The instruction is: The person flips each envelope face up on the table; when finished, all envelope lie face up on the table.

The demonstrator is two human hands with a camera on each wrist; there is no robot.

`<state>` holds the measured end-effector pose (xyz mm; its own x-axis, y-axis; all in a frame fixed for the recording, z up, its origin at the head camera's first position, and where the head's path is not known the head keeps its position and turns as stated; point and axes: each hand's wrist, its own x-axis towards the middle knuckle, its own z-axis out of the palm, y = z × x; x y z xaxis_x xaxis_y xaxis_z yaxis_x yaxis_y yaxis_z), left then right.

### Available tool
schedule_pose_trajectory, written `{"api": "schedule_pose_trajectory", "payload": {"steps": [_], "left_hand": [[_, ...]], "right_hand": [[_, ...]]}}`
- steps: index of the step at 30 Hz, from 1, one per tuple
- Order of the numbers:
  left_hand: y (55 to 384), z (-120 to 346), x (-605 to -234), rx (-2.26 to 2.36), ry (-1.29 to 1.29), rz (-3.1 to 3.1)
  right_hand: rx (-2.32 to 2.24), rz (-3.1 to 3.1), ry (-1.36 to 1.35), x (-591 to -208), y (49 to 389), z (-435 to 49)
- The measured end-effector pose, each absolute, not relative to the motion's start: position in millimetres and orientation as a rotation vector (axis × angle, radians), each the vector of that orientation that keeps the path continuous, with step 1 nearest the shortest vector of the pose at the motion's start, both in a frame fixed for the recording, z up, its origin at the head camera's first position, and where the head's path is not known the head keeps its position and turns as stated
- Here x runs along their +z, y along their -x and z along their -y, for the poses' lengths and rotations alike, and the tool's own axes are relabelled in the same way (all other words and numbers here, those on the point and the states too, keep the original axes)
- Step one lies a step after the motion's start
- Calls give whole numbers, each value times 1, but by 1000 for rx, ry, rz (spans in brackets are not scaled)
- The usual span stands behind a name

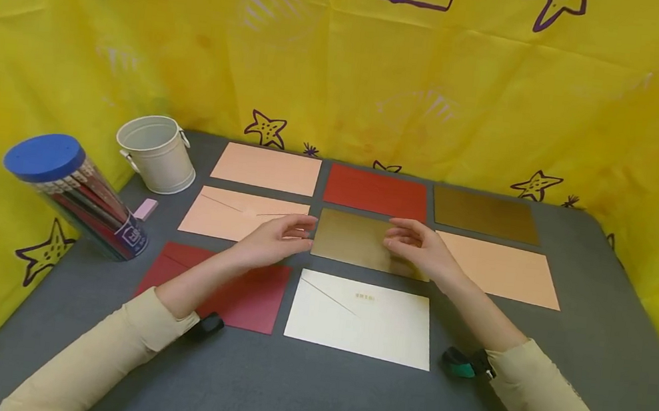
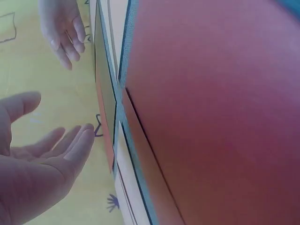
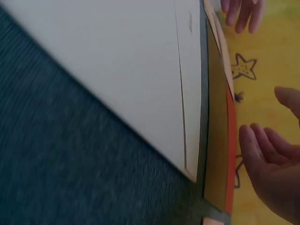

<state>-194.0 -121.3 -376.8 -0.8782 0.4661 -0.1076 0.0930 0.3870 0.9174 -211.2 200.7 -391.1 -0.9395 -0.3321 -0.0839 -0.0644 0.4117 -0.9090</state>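
In the head view my left hand (image 1: 277,241) hovers with loosely bent fingers between the peach envelope with a flap (image 1: 223,214) and the gold envelope (image 1: 350,238). My right hand (image 1: 424,250) is over the right part of that gold envelope, near a plain peach envelope (image 1: 503,271). Both hands hold nothing, and their thumbs stand apart from the fingers in the wrist views. Below my left forearm lies a dark red envelope (image 1: 253,298). A white envelope (image 1: 359,329) with small gold print lies nearest me. The back row has peach (image 1: 266,169), bright red (image 1: 376,191) and brown-gold (image 1: 485,215) envelopes.
At the left of the grey table (image 1: 309,397) stand a clear tube of pencils (image 1: 94,207) with a blue lid and a white metal bucket (image 1: 159,161). A small pink eraser (image 1: 145,209) lies between them. Yellow patterned cloth (image 1: 343,79) hangs around the back and sides.
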Motion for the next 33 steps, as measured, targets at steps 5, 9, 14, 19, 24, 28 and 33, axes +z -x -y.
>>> {"api": "schedule_pose_trajectory", "payload": {"steps": [5, 9, 14, 19, 24, 28, 33], "left_hand": [[205, 111, -382, 1232, -761, -2467], [214, 108, -387, 903, -963, -2587], [223, 104, -391, 627, -1031, -2594], [229, 100, -391, 498, -1030, -2595], [231, 98, -391, 422, -1008, -2594], [231, 96, -392, 376, -1054, -2611], [233, 95, -393, 286, -1188, -2660]], "right_hand": [[-1270, -2628, 562, -395, 207, -228], [-966, -2759, 806, -400, 206, -243], [-776, -2744, 909, -403, 208, -252], [-703, -2718, 858, -404, 208, -260], [-664, -2706, 846, -403, 208, -262], [-608, -2712, 856, -402, 209, -262], [-536, -2736, 922, -401, 211, -264]]}}
